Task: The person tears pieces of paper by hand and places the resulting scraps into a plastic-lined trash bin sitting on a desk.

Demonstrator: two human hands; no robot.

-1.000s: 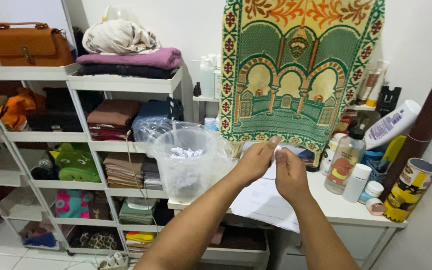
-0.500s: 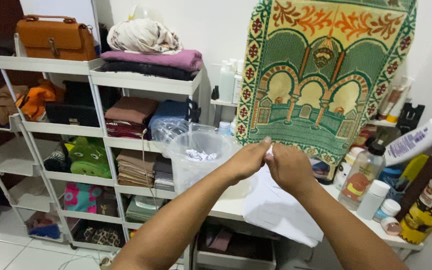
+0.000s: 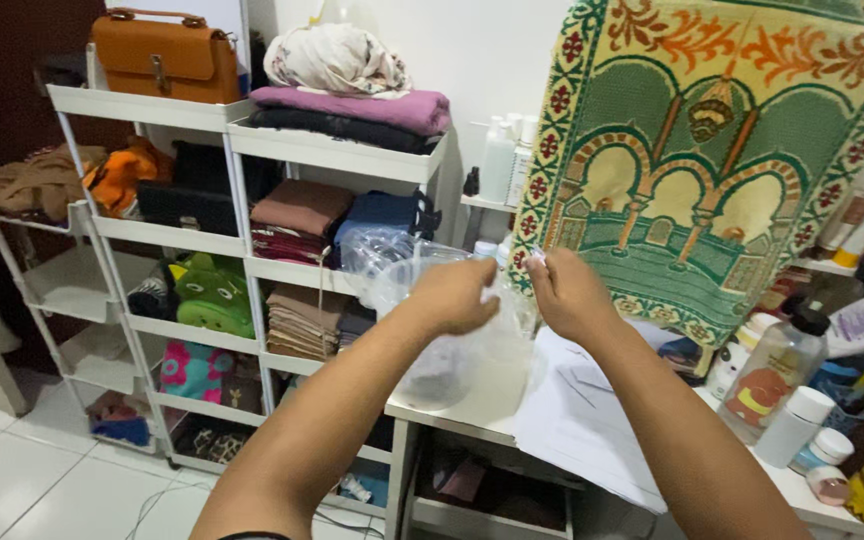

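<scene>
Hands meet above the clear plastic bin, which stands on the white table at its left edge. The left hand hovers over the bin's mouth with its fingers curled together, though whether they pinch anything cannot be told. The right hand, just right of the bin, pinches a small white scrap of paper between thumb and fingertips.

Done well, this step seems to call for a light, steady pinch — the scrap is tiny and would slip or tear if pulled hard — and for keeping both hands directly over the bin's opening so any loose bit falls inside.

The bin is thin and see-through, lined with a crinkly plastic bag. White paper sheets lie flat to the right of the bin, drooping over the table's front edge. Behind the bin hangs a woven rug — green and yellow, with arches. Left of the bin, white shelves hold soft folded cloth.
</scene>
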